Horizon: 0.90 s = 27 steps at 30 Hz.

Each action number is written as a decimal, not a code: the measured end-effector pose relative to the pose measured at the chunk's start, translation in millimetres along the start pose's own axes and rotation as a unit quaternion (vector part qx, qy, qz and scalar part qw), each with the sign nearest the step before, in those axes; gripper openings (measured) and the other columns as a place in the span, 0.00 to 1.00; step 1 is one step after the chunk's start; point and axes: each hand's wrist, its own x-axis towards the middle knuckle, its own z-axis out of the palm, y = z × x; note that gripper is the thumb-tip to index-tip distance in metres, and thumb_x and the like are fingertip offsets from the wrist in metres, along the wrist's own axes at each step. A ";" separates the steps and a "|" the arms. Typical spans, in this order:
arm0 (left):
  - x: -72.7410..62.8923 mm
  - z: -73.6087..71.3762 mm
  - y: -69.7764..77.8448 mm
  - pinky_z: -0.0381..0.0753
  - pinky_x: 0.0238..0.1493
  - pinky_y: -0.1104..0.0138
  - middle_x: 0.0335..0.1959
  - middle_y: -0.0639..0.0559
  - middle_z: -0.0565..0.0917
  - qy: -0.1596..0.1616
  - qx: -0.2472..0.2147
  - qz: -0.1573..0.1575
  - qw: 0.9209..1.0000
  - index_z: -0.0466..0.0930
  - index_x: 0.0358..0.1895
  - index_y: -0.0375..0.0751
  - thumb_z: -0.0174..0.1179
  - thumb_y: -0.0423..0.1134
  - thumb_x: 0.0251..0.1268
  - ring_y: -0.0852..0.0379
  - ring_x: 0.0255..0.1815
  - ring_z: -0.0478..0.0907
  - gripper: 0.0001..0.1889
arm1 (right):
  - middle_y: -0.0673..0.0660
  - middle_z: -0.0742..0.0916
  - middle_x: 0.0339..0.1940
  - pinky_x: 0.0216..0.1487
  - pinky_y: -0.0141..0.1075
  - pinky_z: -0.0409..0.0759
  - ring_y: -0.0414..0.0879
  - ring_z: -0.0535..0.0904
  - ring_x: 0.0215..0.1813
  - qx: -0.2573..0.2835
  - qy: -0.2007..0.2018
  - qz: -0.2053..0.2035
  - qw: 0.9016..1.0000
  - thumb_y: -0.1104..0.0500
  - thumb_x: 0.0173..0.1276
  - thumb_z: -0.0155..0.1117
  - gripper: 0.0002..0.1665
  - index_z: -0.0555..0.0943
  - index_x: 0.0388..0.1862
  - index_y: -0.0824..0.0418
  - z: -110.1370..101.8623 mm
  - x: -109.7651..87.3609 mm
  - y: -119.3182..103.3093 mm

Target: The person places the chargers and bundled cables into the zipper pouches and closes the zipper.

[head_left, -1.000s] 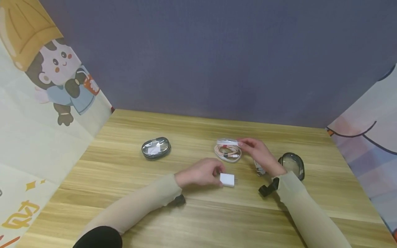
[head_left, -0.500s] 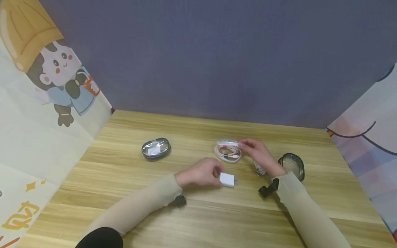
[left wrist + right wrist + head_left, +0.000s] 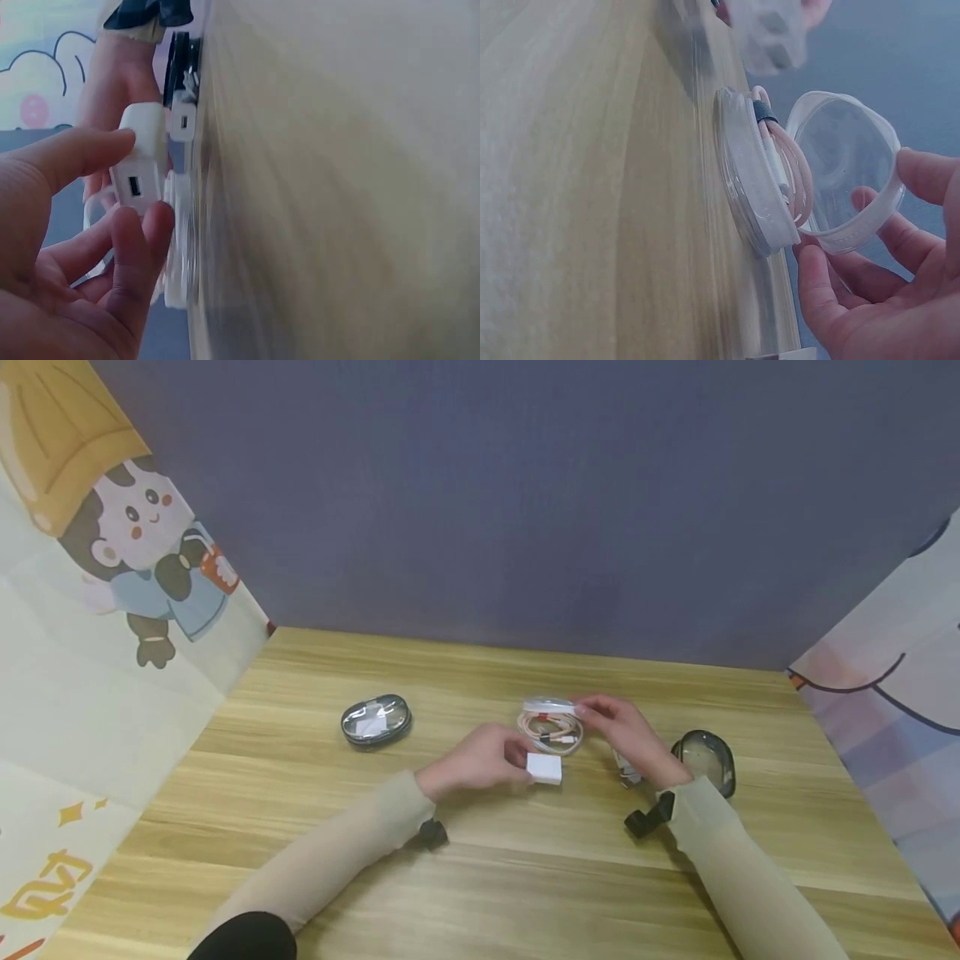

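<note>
My left hand (image 3: 480, 757) pinches a white USB wall charger (image 3: 544, 768) between thumb and fingertips, lifted just in front of a clear oval case (image 3: 561, 748). In the left wrist view the USB port of the charger (image 3: 139, 169) faces the camera. The case stands open, with a coiled pinkish cable (image 3: 799, 176) in its base. With thumb and fingers my right hand (image 3: 626, 731) grips the raised clear lid (image 3: 844, 161) by its rim. A small whitish plug with a port (image 3: 184, 120) lies beyond, partly hidden by the right wrist in the head view.
A dark-rimmed clear case (image 3: 377, 721) with something white inside lies on the wooden table (image 3: 480, 893) at the left. Another dark-rimmed case (image 3: 707, 760) sits by the right wrist. A grey-blue panel (image 3: 525, 510) stands along the table's back edge.
My left hand has moved away from me with the charger, up off its earlier spot towards the clear case. The right hand keeps its hold on the lid, unmoved.
</note>
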 end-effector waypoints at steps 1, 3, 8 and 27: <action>1.4 -2.2 -0.3 0.82 0.41 0.69 0.33 0.58 0.86 0.010 0.000 0.003 1.000 0.84 0.49 0.41 0.77 0.36 0.49 0.63 0.34 0.82 0.22 | 0.61 0.78 0.67 0.69 0.56 0.66 0.58 0.71 0.68 -0.003 0.002 -0.001 1.000 0.41 0.74 0.58 0.31 0.77 0.62 0.64 -0.1 0.1 -0.2; 4.3 -6.3 -1.6 0.81 0.43 0.68 0.35 0.57 0.86 0.029 0.004 0.006 1.000 0.84 0.50 0.41 0.76 0.36 0.50 0.62 0.36 0.82 0.21 | 0.61 0.79 0.66 0.69 0.56 0.66 0.58 0.72 0.67 -0.005 0.004 0.000 1.000 0.41 0.74 0.59 0.31 0.78 0.62 0.63 0.1 -0.4 -0.4; 11.7 -13.1 -6.1 0.81 0.45 0.66 0.40 0.55 0.86 0.075 0.001 -0.006 0.997 0.84 0.51 0.41 0.75 0.36 0.51 0.60 0.40 0.81 0.21 | 0.60 0.81 0.62 0.68 0.56 0.67 0.57 0.74 0.65 -0.006 0.003 0.004 1.000 0.41 0.73 0.60 0.31 0.78 0.62 0.62 1.1 -2.1 2.0; 38.7 -8.5 -16.3 0.84 0.42 0.69 0.38 0.51 0.85 0.131 -0.119 -0.045 0.983 0.78 0.47 0.37 0.76 0.31 0.48 0.57 0.39 0.83 0.22 | 0.65 0.81 0.61 0.69 0.56 0.66 0.59 0.74 0.64 0.003 0.005 -0.002 1.000 0.43 0.75 0.59 0.31 0.76 0.63 0.66 0.3 -1.1 2.2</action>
